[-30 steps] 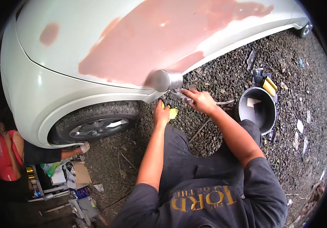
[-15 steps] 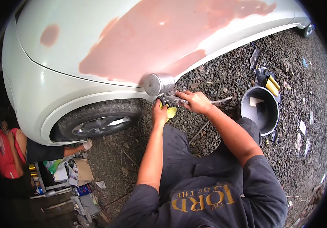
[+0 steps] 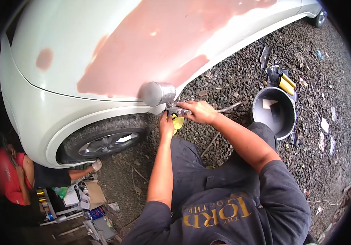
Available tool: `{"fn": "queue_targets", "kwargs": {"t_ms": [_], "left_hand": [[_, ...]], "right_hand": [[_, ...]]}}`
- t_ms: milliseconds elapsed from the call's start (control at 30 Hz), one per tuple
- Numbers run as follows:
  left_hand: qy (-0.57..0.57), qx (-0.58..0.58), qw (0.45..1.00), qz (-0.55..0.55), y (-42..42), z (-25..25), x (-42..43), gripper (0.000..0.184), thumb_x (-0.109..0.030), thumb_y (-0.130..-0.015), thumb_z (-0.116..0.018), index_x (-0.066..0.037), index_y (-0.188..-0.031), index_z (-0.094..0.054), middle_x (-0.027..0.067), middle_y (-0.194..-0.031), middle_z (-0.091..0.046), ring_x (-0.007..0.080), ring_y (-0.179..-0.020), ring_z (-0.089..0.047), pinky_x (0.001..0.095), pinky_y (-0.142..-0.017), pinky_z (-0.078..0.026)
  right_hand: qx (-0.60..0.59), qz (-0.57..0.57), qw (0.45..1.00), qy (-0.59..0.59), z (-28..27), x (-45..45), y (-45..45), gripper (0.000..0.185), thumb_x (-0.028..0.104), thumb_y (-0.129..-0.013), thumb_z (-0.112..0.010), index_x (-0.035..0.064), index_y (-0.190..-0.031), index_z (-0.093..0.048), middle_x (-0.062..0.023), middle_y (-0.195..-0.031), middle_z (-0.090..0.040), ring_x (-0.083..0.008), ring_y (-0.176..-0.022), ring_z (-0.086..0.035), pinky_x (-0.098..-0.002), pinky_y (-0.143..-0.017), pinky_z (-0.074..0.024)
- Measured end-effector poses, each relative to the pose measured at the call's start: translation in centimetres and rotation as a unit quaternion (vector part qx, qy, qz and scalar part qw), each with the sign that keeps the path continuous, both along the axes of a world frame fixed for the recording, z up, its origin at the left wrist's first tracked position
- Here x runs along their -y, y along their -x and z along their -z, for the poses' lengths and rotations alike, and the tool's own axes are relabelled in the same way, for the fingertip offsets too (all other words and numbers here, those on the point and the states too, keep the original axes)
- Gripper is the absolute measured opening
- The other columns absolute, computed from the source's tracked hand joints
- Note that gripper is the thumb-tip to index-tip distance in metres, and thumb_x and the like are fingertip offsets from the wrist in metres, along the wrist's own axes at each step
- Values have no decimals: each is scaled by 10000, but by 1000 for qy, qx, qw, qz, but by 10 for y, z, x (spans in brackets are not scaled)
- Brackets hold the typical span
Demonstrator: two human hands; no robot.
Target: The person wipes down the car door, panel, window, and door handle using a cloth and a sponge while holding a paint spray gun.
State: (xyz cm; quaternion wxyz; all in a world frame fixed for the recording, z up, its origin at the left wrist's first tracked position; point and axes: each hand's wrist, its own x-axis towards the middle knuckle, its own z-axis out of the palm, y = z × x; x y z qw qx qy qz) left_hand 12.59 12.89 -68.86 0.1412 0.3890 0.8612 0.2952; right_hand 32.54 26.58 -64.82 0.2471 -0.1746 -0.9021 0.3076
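— "Where's the spray gun (image 3: 178, 110)?"
— "In the right hand (image 3: 201, 112), fingers wrapped around it; the left hand (image 3: 166, 127) pinches a yellow cloth (image 3: 178, 123)."
— "What's around?"
— "Its metal cup (image 3: 158, 94) blocks some pink-patched car bodywork (image 3: 130, 53); a bucket (image 3: 270, 121) sits on gravel (image 3: 232, 83), right. Left, a co-worker (image 3: 14, 177) wears red."

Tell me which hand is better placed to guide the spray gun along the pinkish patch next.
Probably the right. The right hand already grips the spray gun, and the hose trails off on that side. The left hand, near the gun's front, is occupied with a yellow cloth.
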Motion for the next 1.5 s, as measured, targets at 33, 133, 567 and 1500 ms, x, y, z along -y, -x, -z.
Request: {"fn": "queue_targets", "kwargs": {"t_ms": [33, 133, 567, 1500], "left_hand": [[-5, 13, 1000, -6, 0, 1, 0, 472, -232, -994, -585, 30, -1387, -582, 279, -1374, -573, 426, -1294, -540, 468, -1112, -410], [-7, 10, 1000, -10, 3, 7, 0, 482, -250, -1004, -581, 33, -1393, -575, 282, -1375, -570, 431, -1290, -540, 471, -1109, -410], [-208, 260, 943, -10, -33, -29, -1, 340, -254, -1076, -456, 24, -1146, -640, 109, -1033, -675, 189, -981, -625, 348, -860, -492], [-87, 505, 849, 131, -116, -21, -6, 566, -216, -986, -634, -74, -1507, -461, 50, -1412, -568, 157, -1285, -545, 341, -1089, -442]], "right_hand": [[10, -9, 1000, 21, 0, 0, 2, 529, 373, -949, -645, 225, -1447, -543, -165, -1166, -711, -395, -889, -724, -513, -796, -585], [3, -16, 1000, 27, -3, 2, 4, 542, 370, -945, -650, 220, -1453, -535, -166, -1177, -709, -395, -881, -724, -513, -792, -587], [-93, -30, 991, 88, -56, 21, -4, 522, 371, -935, -714, 134, -1384, -590, -166, -1174, -716, -374, -941, -722, -461, -796, -590], [-179, 115, 913, 348, -38, 40, -19, 509, 281, -948, -744, 72, -1388, -598, -202, -1217, -715, -302, -1127, -701, -376, -968, -512]]}}
